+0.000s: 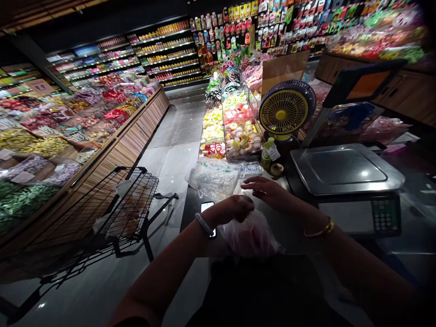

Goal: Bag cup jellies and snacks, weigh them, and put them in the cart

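Observation:
A clear plastic bag (254,236) with pinkish contents rests on the counter's near edge. My left hand (236,208), with a pale bangle on the wrist, is closed around the gathered neck of this bag. Just to the right and slightly farther off, my right hand (264,188) has its fingers stretched out over the top of the bag; I cannot tell whether they touch it. Beyond both hands lie flat, crumpled clear plastic bags (214,175). A lit phone (207,207) is partly hidden beneath my left wrist.
On the right stands a weighing scale (347,168) with a raised display. A fan (288,109), a bottle (267,153) and a tape roll (277,170) stand behind the hands. Bins of packaged sweets (241,136) extend beyond. A black shopping cart (136,200) is on the left.

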`<state>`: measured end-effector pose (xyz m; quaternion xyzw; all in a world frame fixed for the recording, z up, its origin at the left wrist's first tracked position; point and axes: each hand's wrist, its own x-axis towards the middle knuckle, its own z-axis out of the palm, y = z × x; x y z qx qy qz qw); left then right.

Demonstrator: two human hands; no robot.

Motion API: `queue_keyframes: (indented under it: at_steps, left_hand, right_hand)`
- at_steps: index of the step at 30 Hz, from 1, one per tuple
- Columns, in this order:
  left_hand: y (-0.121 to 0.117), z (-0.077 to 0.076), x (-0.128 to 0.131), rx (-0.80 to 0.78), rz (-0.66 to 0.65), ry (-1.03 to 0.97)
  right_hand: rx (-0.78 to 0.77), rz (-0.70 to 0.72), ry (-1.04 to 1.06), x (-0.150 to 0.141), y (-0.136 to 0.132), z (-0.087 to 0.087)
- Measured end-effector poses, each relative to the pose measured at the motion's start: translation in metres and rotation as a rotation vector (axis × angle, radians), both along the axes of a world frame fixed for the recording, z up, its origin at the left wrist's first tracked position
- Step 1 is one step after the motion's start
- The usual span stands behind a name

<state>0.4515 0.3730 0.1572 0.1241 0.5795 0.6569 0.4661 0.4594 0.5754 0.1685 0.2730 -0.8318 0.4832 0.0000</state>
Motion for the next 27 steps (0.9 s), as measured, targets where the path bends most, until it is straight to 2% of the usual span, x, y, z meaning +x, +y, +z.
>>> queue_keyframes:
  at_steps: [3,8,11,14,17,19,21,24,27]
  left_hand:
    - [0.000,-0.002,-0.002,0.049,-0.004,-0.081]
    - [0.005,-0.009,-0.009,0.091,0.102,-0.160]
    - [0.002,-0.011,-0.012,0.102,0.140,-0.176]
    - [-0.004,-0.010,-0.013,0.116,0.178,-0.165]
    - [-0.008,-0.006,-0.013,0.099,0.137,-0.072]
    - [-0.008,-0.003,-0.013,0.004,0.032,0.246]
    - [-0.006,-0.002,-0.011,-0.138,-0.040,0.633]
    - [-0.003,-0.004,-0.003,-0.329,0.004,1.015]
    - [-0.003,-0.014,0.009,-0.441,0.039,1.377]
  right_hand:
    - [0.180,-0.030,0.035,-0.002,0.001,-0.004]
    - [0.641,-0.282,0.270,0.025,-0.019,0.012]
    - [0.723,-0.347,0.365,0.050,-0.032,0.016]
    - [0.562,-0.331,0.332,0.062,-0.033,0.006]
    - [0.215,-0.442,0.142,0.052,-0.024,-0.015]
    - [-0.059,-0.447,-0.094,0.038,-0.020,-0.031]
    - [-0.269,-0.306,-0.334,0.026,-0.019,-0.045]
    - [-0.384,-0.131,-0.468,0.015,-0.018,-0.057]
    - [-0.412,-0.113,-0.428,0.013,-0.014,-0.060]
